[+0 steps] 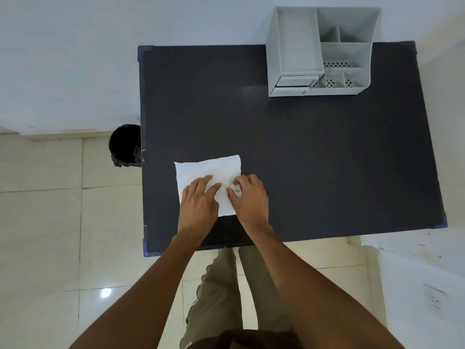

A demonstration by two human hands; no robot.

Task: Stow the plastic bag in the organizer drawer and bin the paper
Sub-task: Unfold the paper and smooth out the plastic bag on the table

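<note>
A black bin stands on the floor just beside the counter's left edge. Near the front of the dark counter lies a white paper. The left hand rests flat and open on it; the right hand pinches something at the paper's right edge, possibly the clear plastic bag, though it is hard to make out. At the far right sits a grey organizer, its small drawer slightly open. Judging by this, nothing is stowed or binned yet; both steps remain.
</note>
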